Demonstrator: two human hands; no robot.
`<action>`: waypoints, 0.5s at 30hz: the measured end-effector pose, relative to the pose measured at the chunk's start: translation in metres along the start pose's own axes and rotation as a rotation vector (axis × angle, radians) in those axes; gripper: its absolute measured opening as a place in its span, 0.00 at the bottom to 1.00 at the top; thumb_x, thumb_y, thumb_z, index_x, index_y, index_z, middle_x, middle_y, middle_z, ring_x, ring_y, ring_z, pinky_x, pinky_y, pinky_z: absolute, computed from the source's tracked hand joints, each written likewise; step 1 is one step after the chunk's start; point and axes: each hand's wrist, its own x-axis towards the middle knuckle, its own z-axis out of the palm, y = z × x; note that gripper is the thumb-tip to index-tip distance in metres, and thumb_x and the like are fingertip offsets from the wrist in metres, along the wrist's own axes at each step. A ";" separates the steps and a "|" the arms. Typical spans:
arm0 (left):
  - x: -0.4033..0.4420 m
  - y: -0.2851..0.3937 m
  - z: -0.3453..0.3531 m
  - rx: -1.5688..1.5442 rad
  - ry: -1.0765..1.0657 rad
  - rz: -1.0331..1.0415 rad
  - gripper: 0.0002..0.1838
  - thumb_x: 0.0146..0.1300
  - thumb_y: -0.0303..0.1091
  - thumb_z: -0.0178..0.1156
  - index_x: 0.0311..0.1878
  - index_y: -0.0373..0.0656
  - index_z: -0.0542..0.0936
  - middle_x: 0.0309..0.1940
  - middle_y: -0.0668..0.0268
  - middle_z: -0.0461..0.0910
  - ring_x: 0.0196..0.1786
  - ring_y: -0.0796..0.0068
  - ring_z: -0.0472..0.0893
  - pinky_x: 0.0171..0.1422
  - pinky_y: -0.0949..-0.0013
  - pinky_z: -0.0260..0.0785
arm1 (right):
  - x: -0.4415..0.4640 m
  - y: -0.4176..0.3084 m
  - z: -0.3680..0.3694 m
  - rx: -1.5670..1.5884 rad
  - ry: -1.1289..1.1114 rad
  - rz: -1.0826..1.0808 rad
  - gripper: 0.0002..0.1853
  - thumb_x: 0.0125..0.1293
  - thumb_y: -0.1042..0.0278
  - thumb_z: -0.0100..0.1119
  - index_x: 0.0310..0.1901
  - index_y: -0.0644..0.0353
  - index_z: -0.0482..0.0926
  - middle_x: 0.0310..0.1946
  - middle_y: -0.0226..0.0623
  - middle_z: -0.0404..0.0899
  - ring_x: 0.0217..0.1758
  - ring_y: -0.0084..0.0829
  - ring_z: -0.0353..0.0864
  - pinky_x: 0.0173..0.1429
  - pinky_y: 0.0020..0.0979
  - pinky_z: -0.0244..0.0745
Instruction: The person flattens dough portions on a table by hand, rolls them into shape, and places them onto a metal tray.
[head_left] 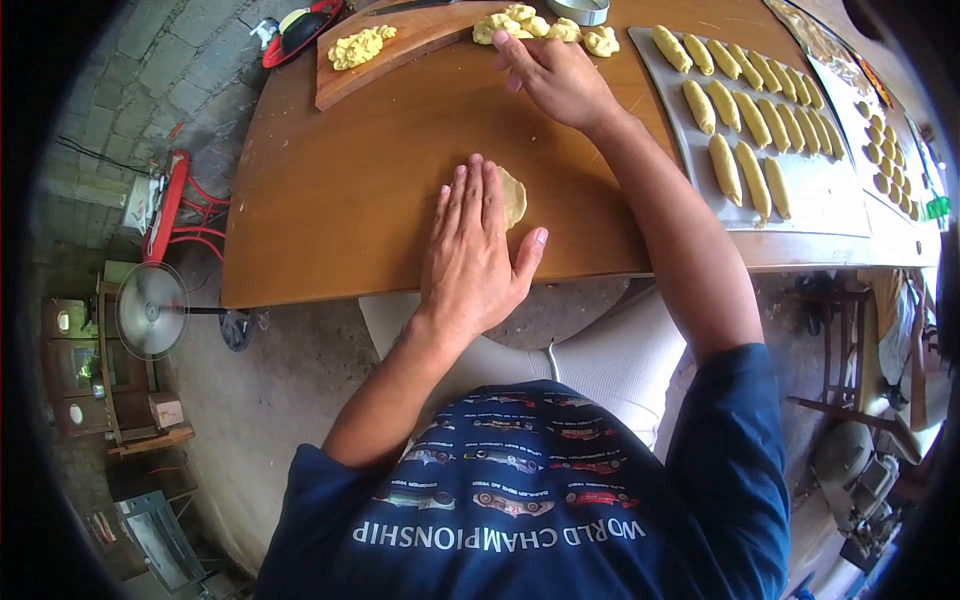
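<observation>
My left hand [472, 250] lies palm down with its fingers stretched out, resting partly on a flattened round of dough [512, 198] on the wooden table. The dough's right side shows beyond the fingers; the rest is hidden under them. Over the far part of the table, my right hand [560, 82] is half curled, its fingertips apart and no object visible between them. It is close to a group of yellow dough lumps [520, 22] at the table's far side.
A wooden board [400, 45] at the back left carries a crumbly yellow mass [362, 47]. On the right, a tray [800, 222] bears rows of rolled dough logs [752, 125]. Small round pieces [884, 155] lie farther right. A fan [152, 310] stands left of the table [330, 200].
</observation>
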 end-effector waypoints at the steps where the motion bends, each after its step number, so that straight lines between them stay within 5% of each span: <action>1: 0.000 0.000 -0.001 0.018 -0.012 0.001 0.47 0.87 0.57 0.57 0.88 0.21 0.60 0.88 0.29 0.60 0.91 0.32 0.62 0.97 0.39 0.49 | 0.000 -0.001 0.000 -0.001 -0.003 -0.002 0.40 0.90 0.28 0.48 0.53 0.63 0.94 0.35 0.39 0.94 0.43 0.34 0.93 0.56 0.39 0.85; 15: -0.007 -0.018 -0.012 -0.078 -0.056 0.060 0.48 0.89 0.57 0.53 0.93 0.27 0.51 0.94 0.34 0.47 0.96 0.37 0.49 0.98 0.39 0.42 | 0.000 -0.007 -0.006 0.027 0.004 0.013 0.37 0.91 0.33 0.51 0.52 0.64 0.93 0.34 0.41 0.94 0.42 0.35 0.94 0.56 0.39 0.86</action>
